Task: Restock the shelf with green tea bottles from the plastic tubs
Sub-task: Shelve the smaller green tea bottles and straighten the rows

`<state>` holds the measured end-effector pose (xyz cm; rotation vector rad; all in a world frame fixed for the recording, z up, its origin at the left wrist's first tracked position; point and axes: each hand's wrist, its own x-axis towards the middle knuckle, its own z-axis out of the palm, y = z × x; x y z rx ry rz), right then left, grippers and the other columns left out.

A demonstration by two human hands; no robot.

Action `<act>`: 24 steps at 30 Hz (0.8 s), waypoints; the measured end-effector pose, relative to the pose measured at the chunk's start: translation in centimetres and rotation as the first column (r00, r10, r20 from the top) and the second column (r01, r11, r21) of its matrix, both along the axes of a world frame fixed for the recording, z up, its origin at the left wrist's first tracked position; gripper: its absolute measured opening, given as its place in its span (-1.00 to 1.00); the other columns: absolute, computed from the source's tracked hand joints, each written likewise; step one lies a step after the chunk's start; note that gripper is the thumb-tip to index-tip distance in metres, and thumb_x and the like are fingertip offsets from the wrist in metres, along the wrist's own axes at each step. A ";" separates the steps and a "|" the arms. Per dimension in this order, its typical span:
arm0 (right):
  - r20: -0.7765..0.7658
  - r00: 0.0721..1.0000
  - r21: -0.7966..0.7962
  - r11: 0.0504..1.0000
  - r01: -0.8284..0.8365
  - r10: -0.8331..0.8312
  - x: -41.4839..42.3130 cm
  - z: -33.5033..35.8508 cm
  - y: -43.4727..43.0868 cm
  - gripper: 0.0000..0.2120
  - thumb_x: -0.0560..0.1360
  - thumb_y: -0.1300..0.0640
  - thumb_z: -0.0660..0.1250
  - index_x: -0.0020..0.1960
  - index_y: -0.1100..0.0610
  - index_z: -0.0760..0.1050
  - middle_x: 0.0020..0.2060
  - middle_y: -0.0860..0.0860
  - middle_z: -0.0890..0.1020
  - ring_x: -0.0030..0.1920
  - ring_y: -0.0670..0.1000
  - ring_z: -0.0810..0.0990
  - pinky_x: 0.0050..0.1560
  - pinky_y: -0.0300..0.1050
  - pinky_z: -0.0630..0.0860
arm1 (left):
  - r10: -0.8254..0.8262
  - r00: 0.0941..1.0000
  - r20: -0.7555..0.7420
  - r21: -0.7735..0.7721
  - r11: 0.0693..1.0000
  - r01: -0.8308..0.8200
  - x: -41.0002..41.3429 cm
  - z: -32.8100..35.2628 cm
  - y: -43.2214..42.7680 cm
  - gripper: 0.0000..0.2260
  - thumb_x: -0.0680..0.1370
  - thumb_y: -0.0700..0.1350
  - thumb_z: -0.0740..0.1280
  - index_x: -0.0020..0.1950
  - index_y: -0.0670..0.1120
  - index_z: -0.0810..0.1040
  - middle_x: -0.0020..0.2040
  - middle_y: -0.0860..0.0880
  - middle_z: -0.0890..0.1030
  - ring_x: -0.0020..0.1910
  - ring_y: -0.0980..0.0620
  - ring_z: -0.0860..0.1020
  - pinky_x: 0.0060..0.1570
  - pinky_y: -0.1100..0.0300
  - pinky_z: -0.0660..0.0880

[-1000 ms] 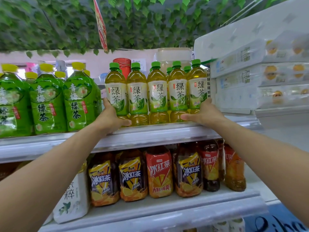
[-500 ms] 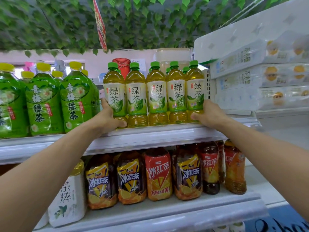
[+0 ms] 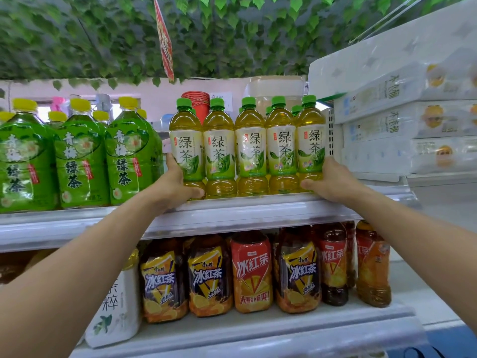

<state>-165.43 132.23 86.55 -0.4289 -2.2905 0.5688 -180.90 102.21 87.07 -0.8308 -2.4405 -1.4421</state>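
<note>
five tea bottles (image 3: 250, 151) upright in a tight front row on upper shelf (image 3: 232, 214), more green caps behind. left hand (image 3: 178, 184) wrapped round leftmost bottle's base, thumb across the front; right hand (image 3: 333, 182) same on rightmost. row squeezed between both hands. big green bottles (image 3: 77, 156) just left, iced tea (image 3: 251, 272) on shelf below, white packs (image 3: 402, 125) at right

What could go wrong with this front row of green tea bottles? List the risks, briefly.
1. The left grip and right grip hold only the two end green tea bottles, low down. The three between are unheld and could topple if the row is squeezed or slid.
2. The row stands near the shelf lip, so a pull forward might tip one off.
</note>
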 end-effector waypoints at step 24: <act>-0.272 0.951 0.258 0.963 -0.073 0.145 2.7 -1.8 -8.7 -0.36 0.51 0.06 0.41 0.49 0.13 0.23 0.40 0.12 0.36 0.42 0.12 0.28 0.38 0.09 0.27 | 0.089 0.871 -0.483 -0.261 0.935 -0.240 9.1 -3.5 -7.3 -0.37 0.61 0.05 0.32 0.60 -0.03 0.14 0.57 -0.06 0.25 0.54 -0.04 0.22 0.47 0.03 0.22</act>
